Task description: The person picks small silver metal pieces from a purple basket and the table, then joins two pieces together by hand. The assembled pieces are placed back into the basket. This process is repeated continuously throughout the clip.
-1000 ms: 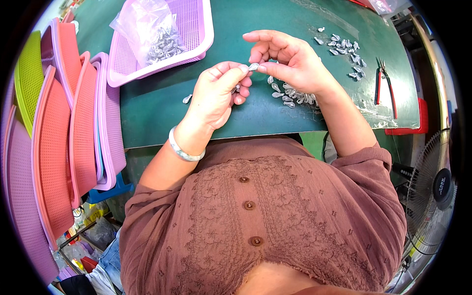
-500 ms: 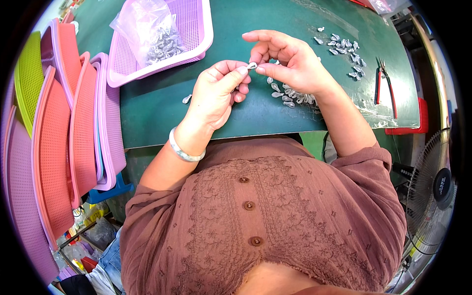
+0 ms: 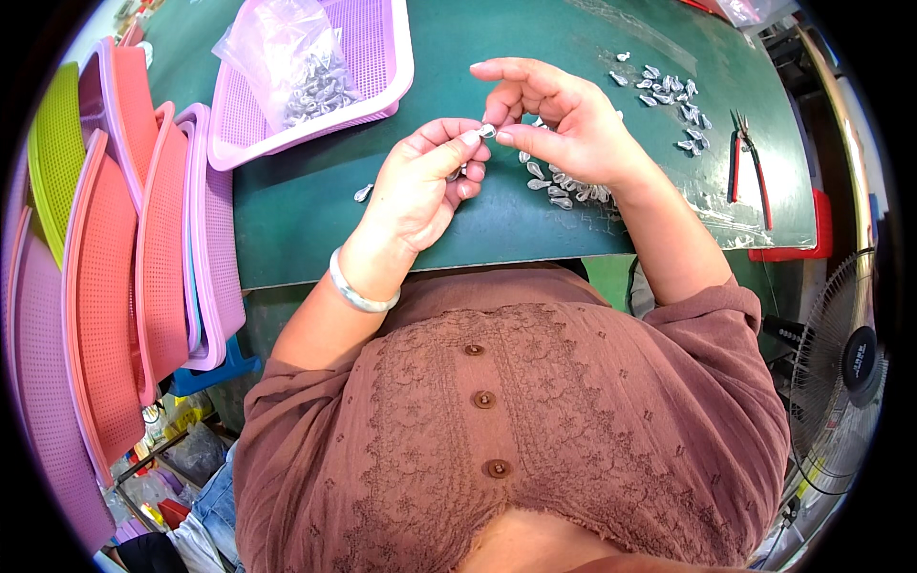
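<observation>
- Pinching a tiny silvery piece point(image 3: 488, 131) in the left hand point(image 3: 420, 177), up over the green tabletop point(image 3: 325, 220), right between both hands
- Holding the right hand point(image 3: 573, 124) half-curled beside it, thumb super close; can't tell if gripping it too
- Got a pile point(image 3: 562, 202) of similar ones partly hidden below the right hand, plus a loose bunch point(image 3: 690, 88) near red-handled pliers point(image 3: 743, 141)
- Also got a purple basket point(image 3: 404, 76) upper left, bag point(image 3: 315, 86) inside
</observation>
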{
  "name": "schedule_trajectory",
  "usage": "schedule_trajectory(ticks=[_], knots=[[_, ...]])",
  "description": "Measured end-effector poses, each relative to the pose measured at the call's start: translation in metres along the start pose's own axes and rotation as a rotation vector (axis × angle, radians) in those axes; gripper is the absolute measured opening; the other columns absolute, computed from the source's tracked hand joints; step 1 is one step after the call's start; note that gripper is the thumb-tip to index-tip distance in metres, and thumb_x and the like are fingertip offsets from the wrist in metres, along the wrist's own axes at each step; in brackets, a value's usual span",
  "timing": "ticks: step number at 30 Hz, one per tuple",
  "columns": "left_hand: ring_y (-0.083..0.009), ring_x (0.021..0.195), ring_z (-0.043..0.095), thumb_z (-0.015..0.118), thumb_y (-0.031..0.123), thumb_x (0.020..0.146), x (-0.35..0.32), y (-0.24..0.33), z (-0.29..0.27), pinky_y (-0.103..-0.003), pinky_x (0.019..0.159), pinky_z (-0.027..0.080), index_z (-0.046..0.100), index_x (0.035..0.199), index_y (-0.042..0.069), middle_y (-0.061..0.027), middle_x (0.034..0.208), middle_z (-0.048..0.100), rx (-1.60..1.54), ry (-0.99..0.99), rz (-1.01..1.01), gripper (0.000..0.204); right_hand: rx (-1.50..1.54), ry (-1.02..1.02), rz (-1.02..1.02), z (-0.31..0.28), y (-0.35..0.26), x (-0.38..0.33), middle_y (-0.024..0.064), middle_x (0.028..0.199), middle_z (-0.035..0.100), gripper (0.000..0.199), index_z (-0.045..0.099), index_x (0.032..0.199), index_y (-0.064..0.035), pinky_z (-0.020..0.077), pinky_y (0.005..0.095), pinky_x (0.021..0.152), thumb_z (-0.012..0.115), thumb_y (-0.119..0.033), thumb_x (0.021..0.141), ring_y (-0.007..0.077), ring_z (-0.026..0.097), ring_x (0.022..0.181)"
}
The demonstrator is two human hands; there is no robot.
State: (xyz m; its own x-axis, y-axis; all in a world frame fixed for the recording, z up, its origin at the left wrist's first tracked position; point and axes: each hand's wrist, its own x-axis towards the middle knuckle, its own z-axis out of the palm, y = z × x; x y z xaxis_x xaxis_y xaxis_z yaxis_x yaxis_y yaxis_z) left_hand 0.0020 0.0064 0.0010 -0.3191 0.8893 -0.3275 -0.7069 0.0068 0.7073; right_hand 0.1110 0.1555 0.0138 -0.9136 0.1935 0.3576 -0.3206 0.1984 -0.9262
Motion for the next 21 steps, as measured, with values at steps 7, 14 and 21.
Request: schedule_trajectory(ticks=[7, 14, 21], knots=[[-0.0091, 0.064, 0.049, 0.050, 0.006, 0.087, 0.0015, 0.0009, -0.0004, -0.019, 0.050, 0.040, 0.052, 0.096, 0.000, -0.0047, 0.079, 0.055, -0.083, -0.040, -0.080, 0.011, -0.056, -0.043, 0.013, 0.0010, -0.0018, -0.0007, 0.0056, 0.087, 0.056, 0.049, 0.045, 0.122, 0.0005, 0.0453, 0.0256, 0.077, 0.056, 0.010, 0.076, 0.0118, 0.055, 0.083], [-0.0093, 0.064, 0.049, 0.051, 0.007, 0.087, 0.0019, 0.0004, -0.0008, -0.019, 0.051, 0.040, 0.051, 0.094, 0.001, -0.0049, 0.079, 0.054, -0.118, -0.048, -0.106, 0.009, -0.069, -0.050, 0.012, 0.0012, -0.0029, -0.0009, 0.0054, 0.088, 0.056, 0.048, 0.045, 0.123, 0.0006, 0.0449, 0.0251, 0.077, 0.055, 0.009, 0.077, 0.0114, 0.054, 0.082], [-0.0096, 0.064, 0.049, 0.051, 0.007, 0.087, 0.0018, 0.0004, 0.0006, -0.019, 0.051, 0.040, 0.052, 0.094, 0.001, -0.0049, 0.079, 0.054, -0.104, -0.050, -0.092, 0.009, -0.021, -0.046, 0.040, 0.0020, -0.0033, -0.0008, 0.0049, 0.088, 0.056, 0.047, 0.044, 0.123, 0.0005, 0.0443, 0.0240, 0.076, 0.054, 0.007, 0.077, 0.0103, 0.054, 0.082]])
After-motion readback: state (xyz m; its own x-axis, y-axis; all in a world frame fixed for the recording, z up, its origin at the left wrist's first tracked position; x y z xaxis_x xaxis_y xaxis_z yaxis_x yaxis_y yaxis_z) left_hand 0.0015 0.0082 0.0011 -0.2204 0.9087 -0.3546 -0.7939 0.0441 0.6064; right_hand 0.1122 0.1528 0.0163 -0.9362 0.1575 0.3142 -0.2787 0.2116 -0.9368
